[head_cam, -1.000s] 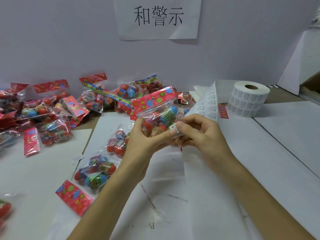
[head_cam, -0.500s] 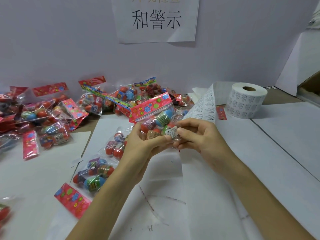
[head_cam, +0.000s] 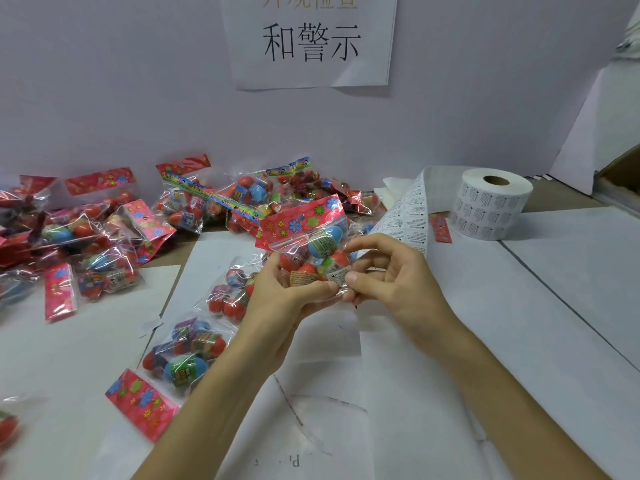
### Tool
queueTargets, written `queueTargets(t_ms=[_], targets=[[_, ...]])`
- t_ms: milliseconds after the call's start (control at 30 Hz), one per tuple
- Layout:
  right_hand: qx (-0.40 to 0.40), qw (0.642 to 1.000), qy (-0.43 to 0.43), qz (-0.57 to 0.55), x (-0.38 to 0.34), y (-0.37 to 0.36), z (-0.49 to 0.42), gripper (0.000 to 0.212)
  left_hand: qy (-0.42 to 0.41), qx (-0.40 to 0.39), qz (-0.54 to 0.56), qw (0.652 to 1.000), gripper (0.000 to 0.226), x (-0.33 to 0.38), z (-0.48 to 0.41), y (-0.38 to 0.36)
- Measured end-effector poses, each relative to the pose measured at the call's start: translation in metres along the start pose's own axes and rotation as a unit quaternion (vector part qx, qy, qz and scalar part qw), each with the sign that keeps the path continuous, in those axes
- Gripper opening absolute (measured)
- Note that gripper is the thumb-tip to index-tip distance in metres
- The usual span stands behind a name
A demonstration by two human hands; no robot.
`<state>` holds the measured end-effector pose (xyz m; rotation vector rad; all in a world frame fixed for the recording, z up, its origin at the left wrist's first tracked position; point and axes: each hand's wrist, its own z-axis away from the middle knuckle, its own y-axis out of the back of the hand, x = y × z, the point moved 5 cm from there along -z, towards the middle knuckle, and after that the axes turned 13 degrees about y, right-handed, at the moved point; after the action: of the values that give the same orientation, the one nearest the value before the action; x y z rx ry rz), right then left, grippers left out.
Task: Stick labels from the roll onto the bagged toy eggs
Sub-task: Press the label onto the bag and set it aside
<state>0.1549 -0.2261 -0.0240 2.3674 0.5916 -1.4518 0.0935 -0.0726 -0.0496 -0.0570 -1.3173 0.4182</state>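
Upper centre: a white paper sign (head_cam: 311, 43) with large black Chinese characters, fixed to a pale lilac wall (head_cam: 121, 98). Upper right: a white panel (head_cam: 606, 126) leaning against the wall; beneath it, at the frame's right edge, what may be a cardboard box (head_cam: 623, 178), only partly in view. Lower half: overlapping white paper sheets (head_cam: 571, 271) cover the brown counter (head_cam: 554, 202). Left of centre: a small torn paper scrap (head_cam: 150, 327). Bottom centre: faint pen marks (head_cam: 294, 410) on one sheet.

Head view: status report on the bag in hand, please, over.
Left grip holds bag. Right grip pinches white label onto its lower corner. Label roll stands apart, right. Nothing in the way.
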Motion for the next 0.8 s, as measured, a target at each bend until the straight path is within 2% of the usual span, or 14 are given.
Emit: queueTargets(t_ms=[200, 533, 633, 800], targets=[[-0.008, 1.0, -0.003, 0.014, 0.0002, -0.0034, -0.0015, 0.047, -0.001, 0.017, 0.001, 1.0, 0.066, 0.0, 0.0001, 0.0006], [0.003, 0.999, 0.02, 0.031, -0.0027, -0.0019, -0.0026, 0.035, -0.033, 0.048, -0.01, 0.998, 0.082, 0.0093, 0.0051, -0.0012], [0.008, 0.999, 0.022, 0.037, -0.0015, -0.0037, -0.0026, 0.034, -0.034, 0.064, -0.028, 0.997, 0.075, 0.0086, 0.0049, -0.0003], [0.006, 1.0, 0.014, 0.025, 0.0025, -0.0041, -0.0012, 0.044, -0.025, 0.067, -0.035, 0.997, 0.065, 0.0024, 0.002, -0.0009]])
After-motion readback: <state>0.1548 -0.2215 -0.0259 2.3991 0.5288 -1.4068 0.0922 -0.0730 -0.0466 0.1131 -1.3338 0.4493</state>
